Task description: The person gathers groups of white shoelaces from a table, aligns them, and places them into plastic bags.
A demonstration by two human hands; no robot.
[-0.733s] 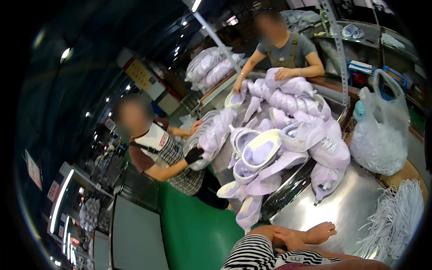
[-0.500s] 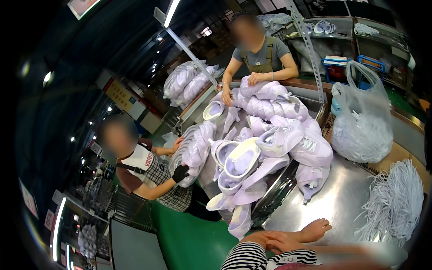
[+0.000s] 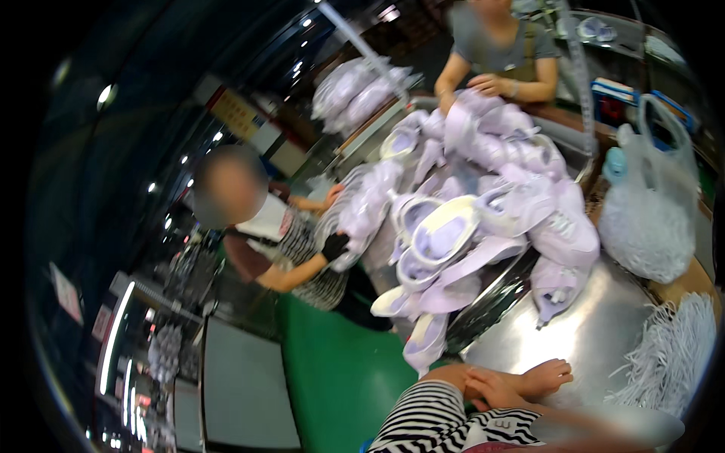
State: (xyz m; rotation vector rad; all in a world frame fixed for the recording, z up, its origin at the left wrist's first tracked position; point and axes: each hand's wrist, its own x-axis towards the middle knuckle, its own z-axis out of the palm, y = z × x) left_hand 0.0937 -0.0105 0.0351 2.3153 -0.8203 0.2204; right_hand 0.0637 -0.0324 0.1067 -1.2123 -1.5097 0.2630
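Note:
My left hand (image 3: 547,378) lies at the near edge of a metal table (image 3: 521,332), its fingers loosely bent and apart, with nothing in them. Across my left forearm rests my right hand (image 3: 492,389), fingers laid out flat on the skin and holding no object. Both sleeves are black-and-white striped. Beyond my hands is a heap of pale lilac shoe uppers (image 3: 445,230), some with white linings. One laced upper (image 3: 563,234) hangs toward me at the heap's right side. Neither of my hands touches the heap.
At the left, a co-worker with one black glove (image 3: 334,246) holds a nested stack of uppers (image 3: 371,204). Another person's hands (image 3: 487,84) handle uppers at the far side. White laces (image 3: 664,355) and a clear plastic bag (image 3: 649,234) sit on the right.
The whole view has shifted, so the table and people appear farther right and higher. My hands keep the same crossed pose. The far person's hands have come closer together over the uppers.

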